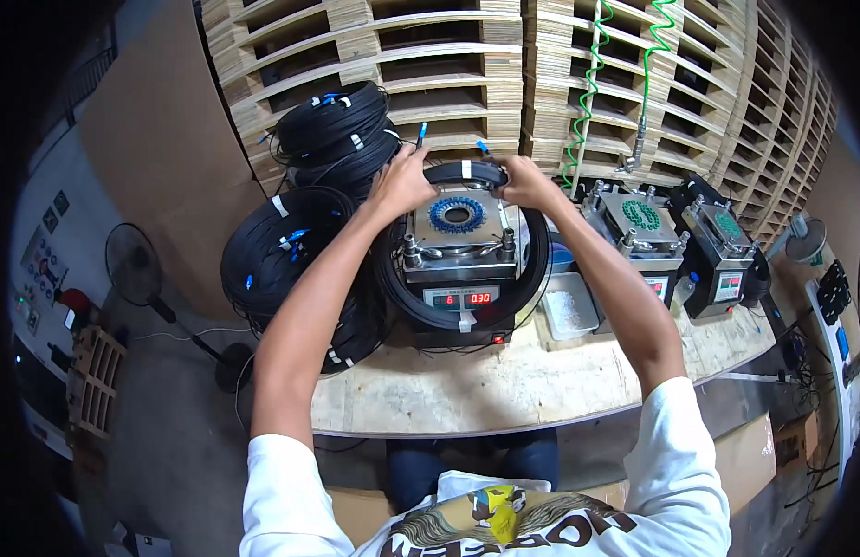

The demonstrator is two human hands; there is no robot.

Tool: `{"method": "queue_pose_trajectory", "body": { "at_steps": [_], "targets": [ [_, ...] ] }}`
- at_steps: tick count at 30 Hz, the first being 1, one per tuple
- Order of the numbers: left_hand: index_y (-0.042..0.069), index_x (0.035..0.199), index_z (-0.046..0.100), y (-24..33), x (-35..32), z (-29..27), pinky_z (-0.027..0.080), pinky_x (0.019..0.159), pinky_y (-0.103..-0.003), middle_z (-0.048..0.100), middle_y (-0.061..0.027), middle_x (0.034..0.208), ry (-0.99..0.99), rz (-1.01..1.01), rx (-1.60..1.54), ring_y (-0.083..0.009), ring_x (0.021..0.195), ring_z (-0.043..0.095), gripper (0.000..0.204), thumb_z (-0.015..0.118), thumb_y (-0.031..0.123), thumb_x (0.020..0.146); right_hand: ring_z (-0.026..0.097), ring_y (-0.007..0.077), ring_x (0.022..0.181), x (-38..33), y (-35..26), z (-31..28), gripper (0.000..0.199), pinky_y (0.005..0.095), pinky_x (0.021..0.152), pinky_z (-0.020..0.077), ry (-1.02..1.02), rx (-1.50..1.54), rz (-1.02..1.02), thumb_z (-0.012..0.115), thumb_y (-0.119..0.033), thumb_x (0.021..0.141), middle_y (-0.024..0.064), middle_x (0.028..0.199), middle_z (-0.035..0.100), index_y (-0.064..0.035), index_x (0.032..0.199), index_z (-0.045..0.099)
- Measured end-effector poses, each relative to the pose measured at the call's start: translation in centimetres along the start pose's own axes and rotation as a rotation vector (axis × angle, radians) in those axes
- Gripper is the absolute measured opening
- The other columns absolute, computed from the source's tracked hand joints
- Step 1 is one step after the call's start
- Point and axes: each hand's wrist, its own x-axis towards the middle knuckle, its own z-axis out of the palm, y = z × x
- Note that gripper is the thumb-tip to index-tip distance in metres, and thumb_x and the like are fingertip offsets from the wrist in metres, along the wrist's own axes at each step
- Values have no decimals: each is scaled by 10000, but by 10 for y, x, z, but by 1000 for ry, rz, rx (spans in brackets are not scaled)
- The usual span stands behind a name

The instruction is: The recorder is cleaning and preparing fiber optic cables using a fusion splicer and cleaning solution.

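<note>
**Both hands on the black cable coil**

My left hand (402, 181) and right hand (524, 183) each close their fingers on the far rim of the black coiled cable ring (537, 269), banded with white tape tags, looped around the grey metal machine (459, 243) on the wooden workbench (504, 385). A red-lit display strip fronts the machine. More black cable bundles (290, 246) lie left.

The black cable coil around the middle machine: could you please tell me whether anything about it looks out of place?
Nothing looks damaged. The black cable coil rings the middle machine, and both hands grip its far edge. More coils are heaped untidily at the workbench's left end.
</note>
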Motion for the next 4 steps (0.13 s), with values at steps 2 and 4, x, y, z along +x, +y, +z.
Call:
{"method": "queue_pose_trajectory", "body": {
  "at_steps": [2,4],
  "targets": [
    [43,1425,494,13,-3,-19,476,1017,-501,511,-155,1412,1,20,2,-416,1192,586,769,780,261,745,699,362,964,2,-7,-15,599,389,875,524,31,-18,-27,719,-36,697,257,1018,712,28,1282,611],
    [123,1440,500,17,-6,-34,466,1039,-497,475,-153,1463,-26,36,29,-421,1210,575,729,765,265,775,703,298,1015,5,-21,-28,604,363,896,517,-20,-26,59,711,-68,713,237,1064,721,-3,1306,618]
  ]
}}
